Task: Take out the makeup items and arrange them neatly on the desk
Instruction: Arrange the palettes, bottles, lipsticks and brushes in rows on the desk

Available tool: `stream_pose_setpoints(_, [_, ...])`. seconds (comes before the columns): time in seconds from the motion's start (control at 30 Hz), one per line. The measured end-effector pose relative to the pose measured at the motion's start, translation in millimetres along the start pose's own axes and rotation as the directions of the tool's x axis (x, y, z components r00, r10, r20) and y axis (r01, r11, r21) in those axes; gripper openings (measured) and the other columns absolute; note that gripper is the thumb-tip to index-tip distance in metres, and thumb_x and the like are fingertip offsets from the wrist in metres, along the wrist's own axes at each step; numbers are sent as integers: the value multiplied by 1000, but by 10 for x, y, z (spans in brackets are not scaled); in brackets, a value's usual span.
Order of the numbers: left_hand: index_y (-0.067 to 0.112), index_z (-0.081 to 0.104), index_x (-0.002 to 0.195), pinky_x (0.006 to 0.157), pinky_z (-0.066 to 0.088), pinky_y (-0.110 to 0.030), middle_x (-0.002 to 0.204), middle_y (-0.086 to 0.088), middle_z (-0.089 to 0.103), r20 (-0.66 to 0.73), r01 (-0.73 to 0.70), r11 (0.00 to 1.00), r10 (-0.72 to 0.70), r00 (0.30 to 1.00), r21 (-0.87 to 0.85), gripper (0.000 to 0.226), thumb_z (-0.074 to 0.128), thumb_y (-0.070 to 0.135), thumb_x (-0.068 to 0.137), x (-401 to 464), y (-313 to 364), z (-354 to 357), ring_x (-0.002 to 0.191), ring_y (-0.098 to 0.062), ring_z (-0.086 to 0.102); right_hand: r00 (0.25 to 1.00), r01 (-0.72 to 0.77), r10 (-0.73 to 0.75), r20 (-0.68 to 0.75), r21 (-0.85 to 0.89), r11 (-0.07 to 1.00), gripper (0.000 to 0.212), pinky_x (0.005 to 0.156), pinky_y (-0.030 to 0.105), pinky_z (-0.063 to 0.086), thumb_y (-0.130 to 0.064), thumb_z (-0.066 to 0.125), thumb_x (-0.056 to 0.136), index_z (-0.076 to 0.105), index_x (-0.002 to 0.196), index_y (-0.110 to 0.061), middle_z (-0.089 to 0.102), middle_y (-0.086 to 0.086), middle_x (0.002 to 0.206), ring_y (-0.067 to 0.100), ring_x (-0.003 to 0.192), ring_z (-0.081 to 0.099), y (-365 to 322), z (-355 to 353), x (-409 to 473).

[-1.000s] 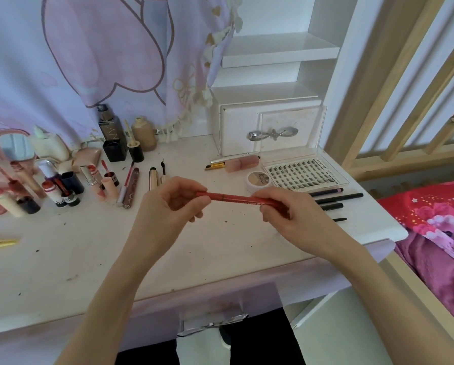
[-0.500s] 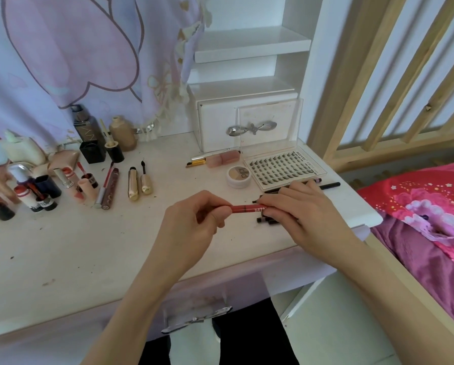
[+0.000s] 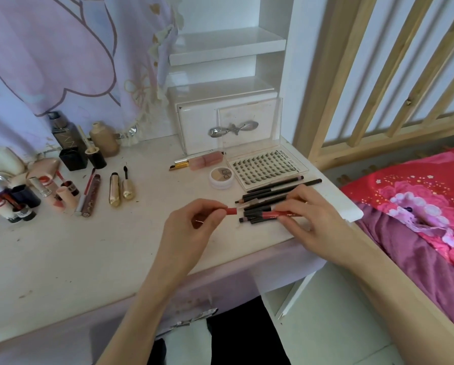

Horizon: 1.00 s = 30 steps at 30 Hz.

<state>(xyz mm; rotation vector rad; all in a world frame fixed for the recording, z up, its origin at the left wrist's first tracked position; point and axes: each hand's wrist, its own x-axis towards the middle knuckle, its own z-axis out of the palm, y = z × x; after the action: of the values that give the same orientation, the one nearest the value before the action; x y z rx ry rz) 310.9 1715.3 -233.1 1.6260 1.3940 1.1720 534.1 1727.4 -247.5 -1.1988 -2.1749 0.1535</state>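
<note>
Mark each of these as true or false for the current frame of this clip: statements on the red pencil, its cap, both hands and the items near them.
1. The left hand pinches the red cap. True.
2. The cap is seated on the red pencil. False: a gap separates cap and pencil.
3. The right hand holds the red pencil over the black pencils. True.
4. The lash tray lies at the left end of the desk. False: it lies at the right end, in front of the small white drawer unit.
5. The round compact lies beside the lash tray. True.
</note>
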Motion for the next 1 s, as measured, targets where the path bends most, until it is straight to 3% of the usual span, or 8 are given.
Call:
stream_pose_setpoints(0.2, [40,67,81,71,39,-6,85,17,67,2,24,997,-25,1000,74,24,66,16,81,-45,-133,58,79,3,57,999,27,-25,48,-38,999,22,64,50,47,-9,59,80,74,97,-9,58,12,86,31,79,53,81,102,-99])
stream_pose_setpoints(0.37, [35,65,79,64,37,-4,72,22,66,0,-10,992,10,1000,122,21,70,14,78,-90,-109,150,66,3,52,1000,-4,4,1,-53,999,14,67,40,41,-8,72,77,73,91,-12,62,4,84,28,80,54,149,123,-57])
stream_pose_setpoints(0.47, [37,62,74,67,33,-4,73,17,61,13,-73,974,72,997,216,20,72,20,76,-120,-93,253,71,4,48,999,-35,34,-20,-17,999,10,69,40,41,-10,74,77,72,85,-14,62,0,85,23,83,51,177,129,-37])
stream_pose_setpoints(0.6, [26,69,78,78,31,-12,82,13,50,19,-190,909,197,980,371,4,72,27,75,-125,-99,384,86,-8,42,998,-26,26,-60,-1,1000,9,69,44,44,-12,74,76,73,85,-13,61,5,86,22,84,51,184,160,-35])
stream_pose_setpoints(0.73, [21,70,80,80,35,-30,82,9,53,-1,-217,863,245,970,456,8,73,27,76,-122,-104,470,86,-16,43,993,-22,23,-113,4,1000,10,67,51,45,-7,71,76,74,85,-11,60,9,85,30,80,54,189,210,-44])
stream_pose_setpoints(1.0, [20,68,80,73,32,-30,85,5,58,9,-241,787,287,958,568,11,73,29,76,-102,-121,528,86,-18,43,988,-41,48,-148,54,998,18,75,44,48,2,72,74,70,90,-5,62,10,89,29,84,56,190,231,-49])
